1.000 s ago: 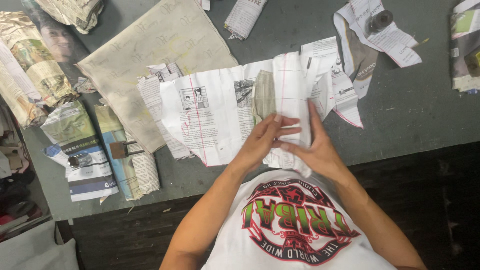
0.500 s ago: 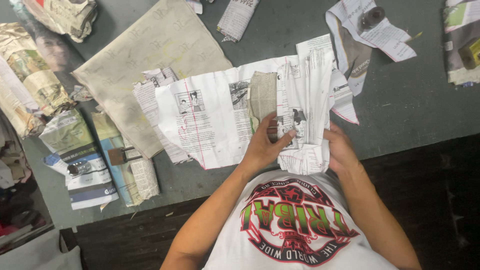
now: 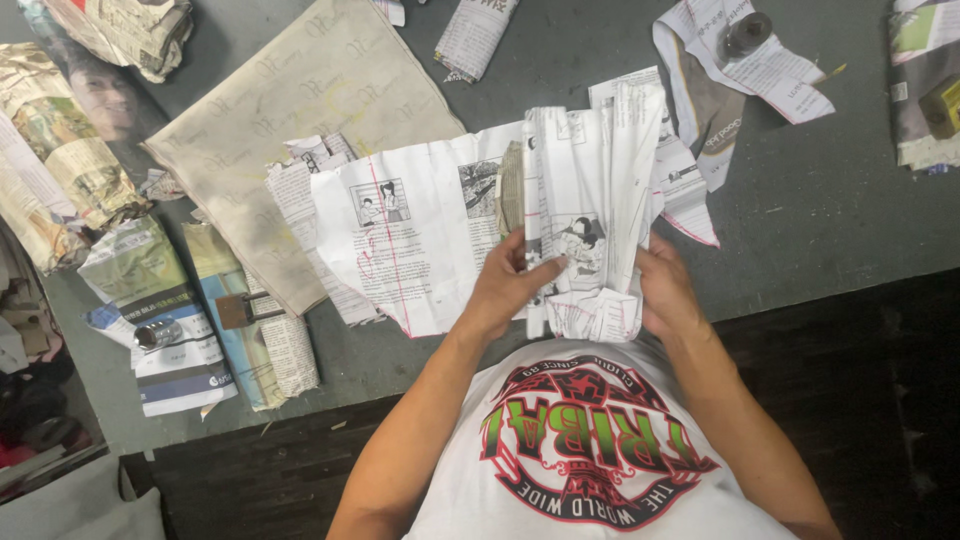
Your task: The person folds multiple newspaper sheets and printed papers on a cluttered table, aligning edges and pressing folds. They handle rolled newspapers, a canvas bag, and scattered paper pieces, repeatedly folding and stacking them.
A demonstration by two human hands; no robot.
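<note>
Several loose papers crowd the grey table (image 3: 820,230) around the work. A large tan sheet (image 3: 300,130) lies spread at upper left, its lower edge tucked under a white printed page (image 3: 410,240) with small pictures and a red line drawn down it. Left of that sit crumpled newspaper bundles (image 3: 60,150), a blue-and-white printed packet (image 3: 165,340) with a small metal cylinder (image 3: 158,333) resting on it, and a brown clip-like piece (image 3: 238,310) on a folded paper. A rolled newsprint piece (image 3: 478,35) lies at the top, and at upper right a torn page (image 3: 740,70) carries a dark round object (image 3: 745,32).

Just in front of the person's chest, the folded newsprint sheet (image 3: 585,225) stands over the white page, creased into long upright pleats. The left hand (image 3: 505,285) pinches its left edge, thumb on top and fingers curled beneath. The right hand (image 3: 665,290) grips the right edge, fingers closed around the paper.
</note>
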